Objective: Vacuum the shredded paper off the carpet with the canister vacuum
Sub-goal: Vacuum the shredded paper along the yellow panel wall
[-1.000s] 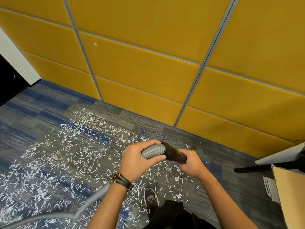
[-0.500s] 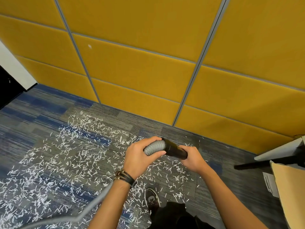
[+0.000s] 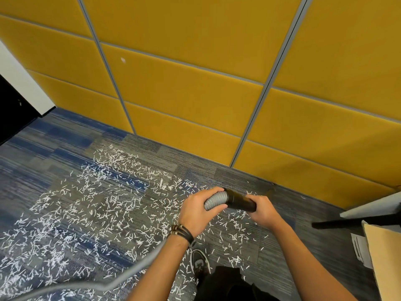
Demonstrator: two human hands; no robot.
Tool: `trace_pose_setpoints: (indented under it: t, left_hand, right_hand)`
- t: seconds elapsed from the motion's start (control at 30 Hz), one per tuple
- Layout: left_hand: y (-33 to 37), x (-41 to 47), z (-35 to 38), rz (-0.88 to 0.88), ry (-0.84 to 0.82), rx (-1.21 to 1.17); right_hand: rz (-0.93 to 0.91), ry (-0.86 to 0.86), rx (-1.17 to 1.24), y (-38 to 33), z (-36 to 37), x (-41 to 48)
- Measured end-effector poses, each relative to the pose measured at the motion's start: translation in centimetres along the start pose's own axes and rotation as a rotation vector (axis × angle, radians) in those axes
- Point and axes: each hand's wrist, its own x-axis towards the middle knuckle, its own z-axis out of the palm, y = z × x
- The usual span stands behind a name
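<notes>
Paper (image 3: 97,203) litters the carpet (image 3: 54,148) below and mostly left of my grip. It is thickest toward the carpet's left edge and thins out beneath my hands. My left hand (image 3: 199,210) wraps the grey hose (image 3: 213,199); my right hand (image 3: 263,210) curls round the black tube (image 3: 238,199) joined to it. Their long axis runs left to right, off the floor, with the tube's end hidden in my right palm — it must swing down and leftward, I judge. My left hand is nearer the mess. Grey-blue carpet meets a yellow wall (image 3: 195,83) ahead.
</notes>
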Motion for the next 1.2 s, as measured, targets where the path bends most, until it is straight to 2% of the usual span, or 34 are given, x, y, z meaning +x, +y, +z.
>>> trace_pose_setpoints:
  t: [0.17, 0.47, 0.73, 1.0, 1.2]
  left_hand:
    - [-1.3, -1.2, -1.3, -0.01, 0.046, -0.002]
    - [0.5, -4.7, -7.3, 0.018, 0.242, -0.012]
    - [1.8, -8.3, -7.6, 0.055, 0.201, -0.046]
    - [3.6, -10.5, -8.4, 0.141, 0.246, -0.071]
    - [3.4, -11.3, -7.4, 0.121, 0.279, -0.042]
  right_hand:
    - [-0.049, -0.027, 0.007, -1.0, 1.4, 0.9]
    - [-0.171, -0.073, 0.134, -7.6, 3.4, 0.1]
    - [-0.164, -0.018, 0.159, -7.6, 5.0, -4.7]
    - [-0.176, 0.023, 0.204, -8.5, 4.8, -7.9]
    - [-0.17, 0.073, 0.167, -8.1, 4.3, -7.9]
